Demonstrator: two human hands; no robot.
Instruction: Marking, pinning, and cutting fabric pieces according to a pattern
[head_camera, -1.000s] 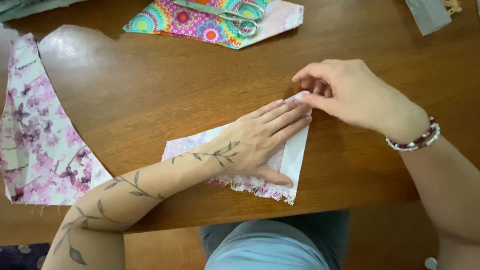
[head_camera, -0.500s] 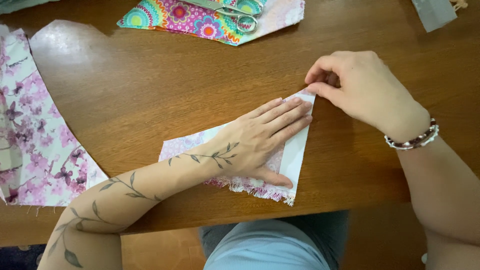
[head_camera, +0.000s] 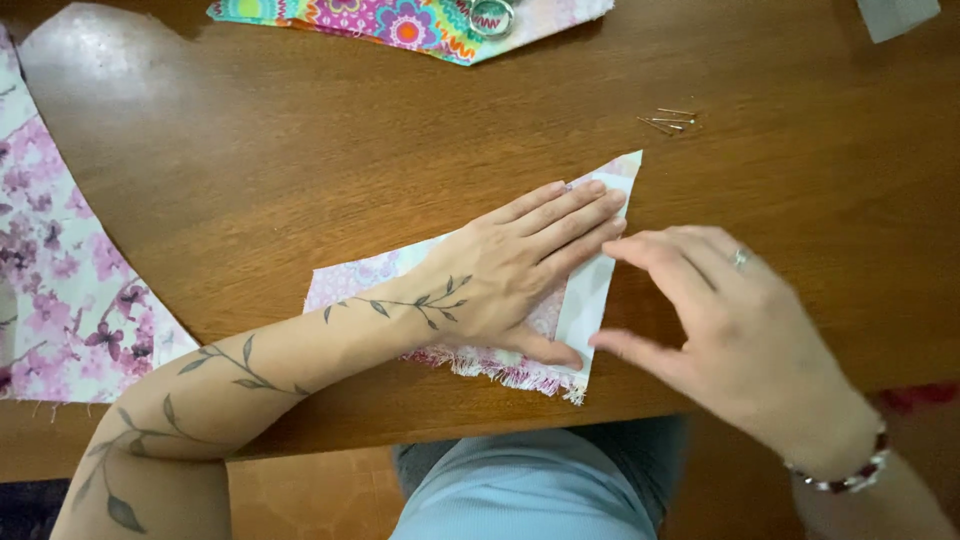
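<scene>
A small piece of pink floral fabric lies folded on the wooden table, its white underside turned up along the right edge and its frayed edge toward me. My left hand lies flat on it, fingers together, pressing it down. My right hand hovers at the fold's right edge, fingers spread, forefinger and thumb touching the white flap.
Several pins lie on the table beyond the fabric's tip. A large pink floral cloth covers the left side. A bright multicoloured cloth with scissors handles lies at the far edge. A grey piece sits top right.
My right hand has moved from the fabric's far tip down to the fold's near right edge. The left hand stays pressed flat. The pins have come into view.
</scene>
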